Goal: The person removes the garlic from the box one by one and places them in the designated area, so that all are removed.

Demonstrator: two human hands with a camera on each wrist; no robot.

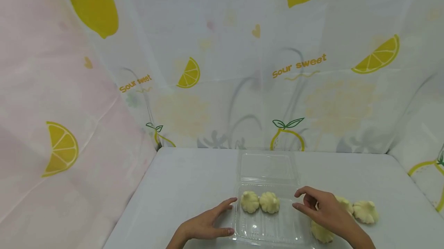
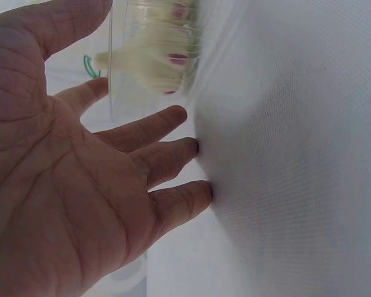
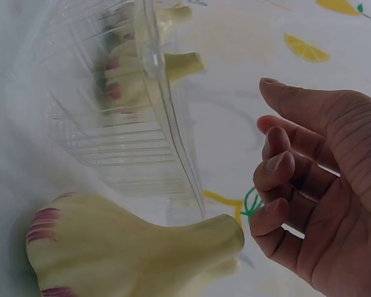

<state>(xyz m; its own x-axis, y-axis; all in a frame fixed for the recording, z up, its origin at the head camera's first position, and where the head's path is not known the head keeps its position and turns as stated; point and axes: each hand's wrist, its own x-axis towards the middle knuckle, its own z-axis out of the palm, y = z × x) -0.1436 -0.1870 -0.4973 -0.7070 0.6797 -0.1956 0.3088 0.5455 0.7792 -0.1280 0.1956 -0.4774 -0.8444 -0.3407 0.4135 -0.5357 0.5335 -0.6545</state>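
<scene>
A clear plastic clamshell box (image 1: 284, 226) stands on the table, its lid (image 1: 267, 166) folded back away from me. Side by side in the box's far left part sit two pale garlic bulbs (image 1: 249, 202), with purple marks low on their sides in the wrist views. My left hand (image 1: 204, 225) is at the box's left wall, thumb and fingers spread, holding nothing. Over by the right wall, my empty right hand (image 1: 324, 209) hovers with loosely bent fingers, thumb and forefinger apart. Beneath and beside it lie loose garlic bulbs (image 1: 365, 212); one bulb (image 3: 111, 247) looms large in the right wrist view.
A white cloth covers the table (image 1: 187, 179). Behind it hangs a lemon-printed curtain (image 1: 222, 87), and a pinkish stretch of curtain (image 1: 97, 156) closes off the left side. The lid reaches close to the table's back edge.
</scene>
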